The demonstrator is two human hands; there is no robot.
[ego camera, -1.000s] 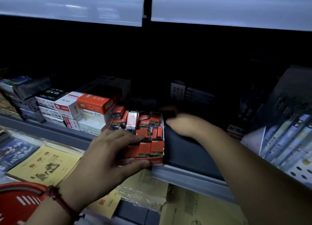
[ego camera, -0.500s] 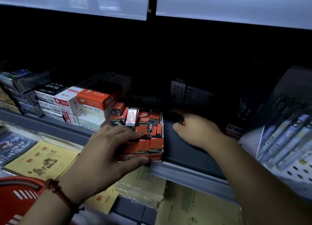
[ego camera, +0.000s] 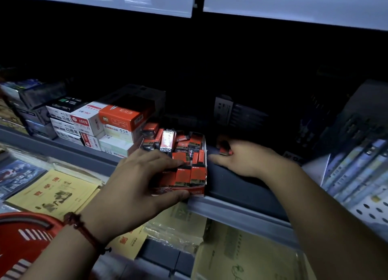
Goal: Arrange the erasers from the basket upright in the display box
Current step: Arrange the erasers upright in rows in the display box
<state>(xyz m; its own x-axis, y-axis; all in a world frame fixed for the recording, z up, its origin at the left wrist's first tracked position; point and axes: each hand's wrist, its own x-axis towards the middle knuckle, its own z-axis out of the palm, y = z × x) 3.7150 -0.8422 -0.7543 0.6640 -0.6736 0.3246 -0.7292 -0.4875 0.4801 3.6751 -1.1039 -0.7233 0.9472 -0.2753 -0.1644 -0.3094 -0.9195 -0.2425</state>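
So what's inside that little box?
Red erasers fill the box: the front ones stand upright, the back ones lie jumbled. The left hand covers its left side, so that part is hidden.

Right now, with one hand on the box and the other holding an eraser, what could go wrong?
The box sits at the front edge of the shelf; a tug from the left hand gripping it could tip it off. The erasers at the back lie jumbled, so pushing in the eraser from the right hand may knock some out.
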